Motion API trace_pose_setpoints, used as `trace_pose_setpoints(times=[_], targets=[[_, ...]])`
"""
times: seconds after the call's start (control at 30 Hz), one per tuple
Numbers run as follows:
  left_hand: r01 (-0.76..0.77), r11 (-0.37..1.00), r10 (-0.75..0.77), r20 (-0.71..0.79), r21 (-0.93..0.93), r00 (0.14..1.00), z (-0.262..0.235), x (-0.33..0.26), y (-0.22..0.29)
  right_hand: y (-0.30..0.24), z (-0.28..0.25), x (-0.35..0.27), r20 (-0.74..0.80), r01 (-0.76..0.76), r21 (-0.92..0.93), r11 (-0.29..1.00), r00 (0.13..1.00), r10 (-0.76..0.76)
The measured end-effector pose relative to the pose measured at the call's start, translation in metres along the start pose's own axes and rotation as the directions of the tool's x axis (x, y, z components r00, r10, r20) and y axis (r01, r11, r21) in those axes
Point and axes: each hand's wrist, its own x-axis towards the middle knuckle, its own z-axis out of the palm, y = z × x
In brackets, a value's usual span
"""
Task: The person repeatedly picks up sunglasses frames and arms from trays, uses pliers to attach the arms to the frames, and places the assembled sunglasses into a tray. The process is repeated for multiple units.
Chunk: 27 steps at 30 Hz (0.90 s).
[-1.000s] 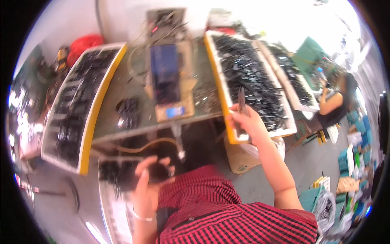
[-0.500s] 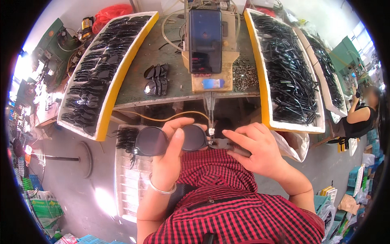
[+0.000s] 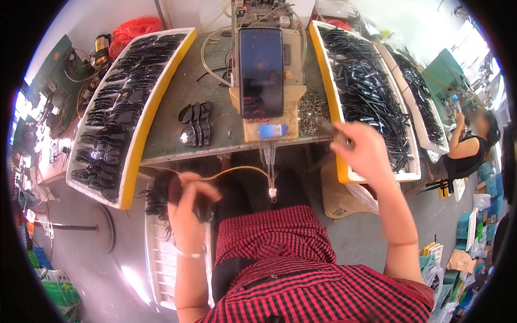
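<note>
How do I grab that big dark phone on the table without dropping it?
Probably pinch the phone by both long edges, around the middle, coming from the front of the table. It's a thin, flat rectangle with its broad face toward us, and the machine is behind it, so reaching around the back looks awkward.

There are two yellow-sided trays [image 3: 135, 161], one phone [image 3: 261, 72].
</note>
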Motion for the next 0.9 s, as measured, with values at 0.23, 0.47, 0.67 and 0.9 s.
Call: trace_pose_setpoints(times=[0.23,0.47,0.67,0.9], targets=[[-0.025,0.953,0.076,-0.157,0.302,0.985,-0.044,0.063,-0.033,0.043,0.027,0.049,-0.118,0.095,-0.359,0.928,0.982,-0.147],[0.074,0.174,0.418,-0.142,0.982,0.897,-0.035,0.162,-0.036,-0.002,0.032,-0.027,-0.162,0.098,0.132,0.986,0.984,-0.077],[0.223,-0.092,0.370,-0.175,0.970,0.912,-0.006,0.166,-0.047,0.008,0.049,-0.094,-0.039,-0.066,0.350,0.934,0.996,0.085],[0.132,-0.359,0.056,-0.120,0.924,0.991,0.017,0.199,-0.030,-0.006,0.048,-0.093,0.112,-0.314,0.671,0.672,0.939,0.327]])
